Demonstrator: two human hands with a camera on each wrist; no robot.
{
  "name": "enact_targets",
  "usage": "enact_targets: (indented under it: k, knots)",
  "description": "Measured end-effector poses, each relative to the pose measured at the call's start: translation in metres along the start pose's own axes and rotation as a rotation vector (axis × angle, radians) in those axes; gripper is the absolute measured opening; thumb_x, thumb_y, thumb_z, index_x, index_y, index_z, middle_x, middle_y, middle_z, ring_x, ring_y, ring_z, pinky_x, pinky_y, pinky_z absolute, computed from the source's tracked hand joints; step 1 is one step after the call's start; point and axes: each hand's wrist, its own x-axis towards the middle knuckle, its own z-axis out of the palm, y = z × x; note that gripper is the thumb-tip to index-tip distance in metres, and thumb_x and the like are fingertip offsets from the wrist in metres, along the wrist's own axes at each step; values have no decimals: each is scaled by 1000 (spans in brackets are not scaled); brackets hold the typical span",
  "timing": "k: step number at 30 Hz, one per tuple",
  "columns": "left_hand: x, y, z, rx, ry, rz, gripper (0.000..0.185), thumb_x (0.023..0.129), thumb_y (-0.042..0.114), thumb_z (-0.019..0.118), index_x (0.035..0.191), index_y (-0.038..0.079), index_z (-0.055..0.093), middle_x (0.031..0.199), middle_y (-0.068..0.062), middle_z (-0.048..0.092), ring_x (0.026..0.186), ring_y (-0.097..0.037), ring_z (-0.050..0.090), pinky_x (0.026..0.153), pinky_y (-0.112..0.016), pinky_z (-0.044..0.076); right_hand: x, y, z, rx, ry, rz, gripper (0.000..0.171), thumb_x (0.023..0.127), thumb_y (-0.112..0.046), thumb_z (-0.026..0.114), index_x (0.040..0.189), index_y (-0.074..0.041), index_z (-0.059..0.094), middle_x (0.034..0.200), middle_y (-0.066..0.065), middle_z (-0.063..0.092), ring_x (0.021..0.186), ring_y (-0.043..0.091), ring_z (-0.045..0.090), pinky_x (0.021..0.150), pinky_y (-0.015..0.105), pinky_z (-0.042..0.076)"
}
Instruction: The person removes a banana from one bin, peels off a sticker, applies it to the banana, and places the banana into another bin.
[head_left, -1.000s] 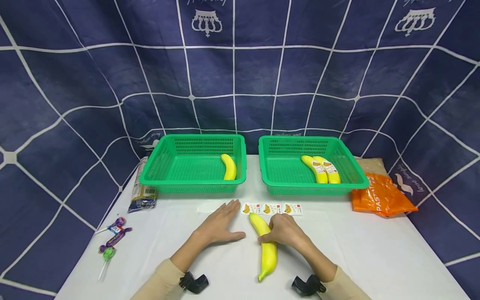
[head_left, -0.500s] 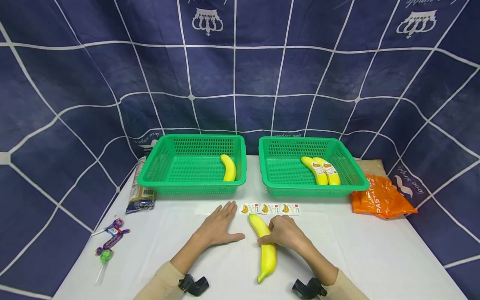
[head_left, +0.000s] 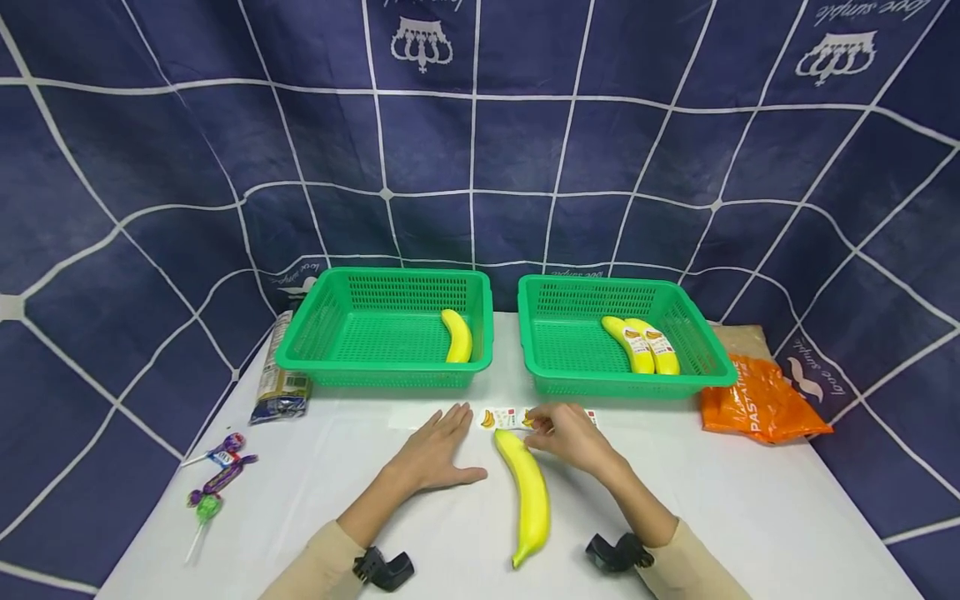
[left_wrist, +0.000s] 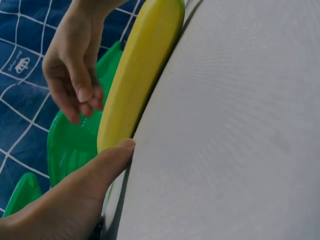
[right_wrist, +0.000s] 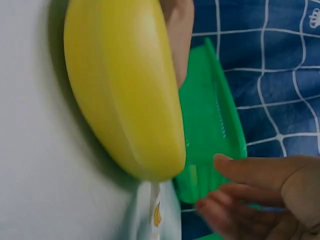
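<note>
Your left hand (head_left: 435, 454) lies flat on the white table (head_left: 750, 508), just left of centre in the head view, fingers straight and spread, holding nothing. In the left wrist view its thumb tip sits right against the banana (head_left: 527, 492).

That banana lies loose on the table at lower centre of the head view, running near-vertical, stalk end toward the bottom edge. Neither hand holds it.

Your right hand (head_left: 566, 433) is just right of the banana's upper end, fingers curled over the sticker strip (head_left: 501, 417) that lies on the table just above the banana's tip. It looks like a pinch at the strip, but whether the fingertips actually grip a sticker, you cannot tell from any view; the right wrist view only shows curled fingers near the strip's end.

Above the hands, two green baskets side by side: left basket (head_left: 330, 325) with one bare banana (head_left: 456, 335) against its right wall, right basket (head_left: 555, 333) with two labelled bananas (head_left: 648, 344) touching each other.

Orange bag (head_left: 757, 398) at right of the frame, beside the right basket. Dark packet (head_left: 279, 385) at the left basket's lower left corner. Lollipops (head_left: 217, 483) at far left of the table.
</note>
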Motion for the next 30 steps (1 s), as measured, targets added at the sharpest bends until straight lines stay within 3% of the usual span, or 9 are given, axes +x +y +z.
enact_targets:
  k: [5,14,18,22,25,30]
  knots:
    - [0,-3,0,5,8,-2,106,81,79,49,152,2,31,160,-12,28,150,-25,25,123,-43,24,28,0,-1,-44,-20,-158,29,77,-6,79,105,-1,73,88,7,73,76,12,65,67,20,53]
    - [0,-3,2,-14,0,-7,106,81,78,49,152,2,30,161,-12,27,150,-25,24,123,-43,24,72,7,20,-130,-182,-232,36,74,-7,81,108,0,72,88,7,70,74,10,59,66,19,50]
    - [0,-1,1,-29,-6,-8,105,82,77,50,152,2,29,161,-12,26,150,-25,24,123,-43,23,80,9,27,-158,-202,-261,38,71,-12,85,105,0,73,79,3,66,68,7,51,60,18,44]
    - [0,0,0,-33,-14,-9,105,82,77,50,153,2,28,161,-12,25,150,-25,23,123,-43,22,86,11,33,-213,-227,-307,24,71,-17,86,83,-3,70,66,-4,51,62,6,40,56,18,34]
    - [1,1,-1,-31,-25,-9,105,82,77,50,153,2,27,162,-12,24,151,-24,22,123,-43,22,87,12,37,-244,-245,-320,24,72,-19,86,72,-7,64,64,-7,45,61,6,36,56,18,31]
    - [1,2,-2,-25,-30,-10,105,82,76,50,153,2,27,162,-12,24,151,-25,22,123,-43,22,86,14,40,-242,-243,-286,19,72,-18,86,83,-11,72,69,-6,50,64,6,40,57,18,35]
